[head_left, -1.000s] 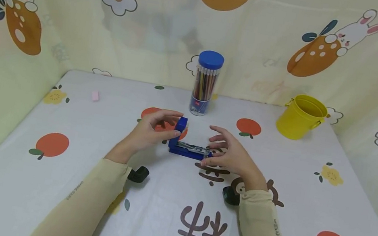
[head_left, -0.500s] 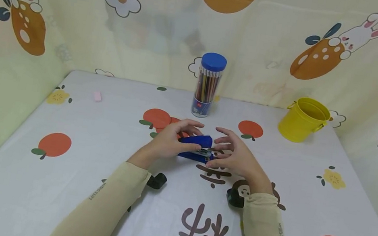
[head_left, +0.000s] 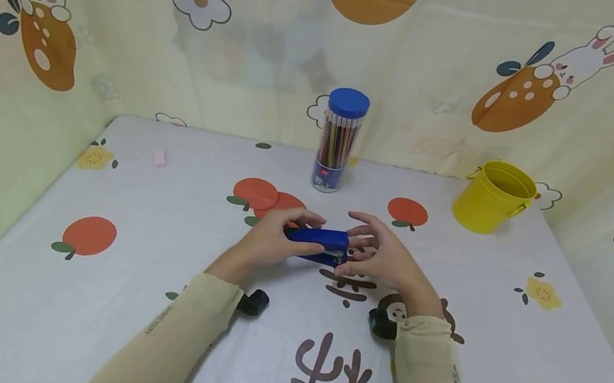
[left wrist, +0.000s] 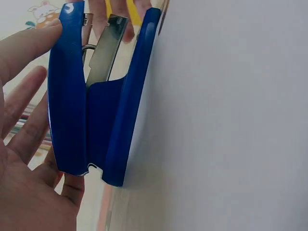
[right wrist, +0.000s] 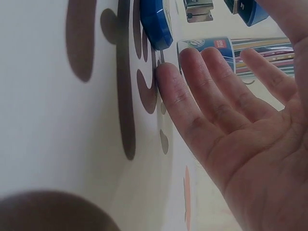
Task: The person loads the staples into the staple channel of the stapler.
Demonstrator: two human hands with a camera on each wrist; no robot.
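A blue stapler (head_left: 323, 245) lies on the table between the two hands, its front end to the right. My left hand (head_left: 271, 239) holds it from the left, thumb on the near side and fingers at the far side. In the left wrist view the stapler's top arm (left wrist: 67, 96) stands a little apart from its base (left wrist: 137, 91), with the metal magazine (left wrist: 108, 48) between them. Beside the front end is my right hand (head_left: 383, 256), fingers extended. In the right wrist view those fingers (right wrist: 180, 91) hold nothing; I cannot tell whether they touch the stapler.
Behind the hands stands a clear jar of pencils (head_left: 340, 143) with a blue lid. A yellow bucket (head_left: 486, 205) is at the back right. Toward the back left lies a small pink eraser-like block (head_left: 160, 157). A patterned cloth (head_left: 241, 76) hangs behind the table.
The stapler's top arm, upright a second ago in my left hand, has swung down to the right over the base. My left hand moved right with it. The right hand stayed nearly still.
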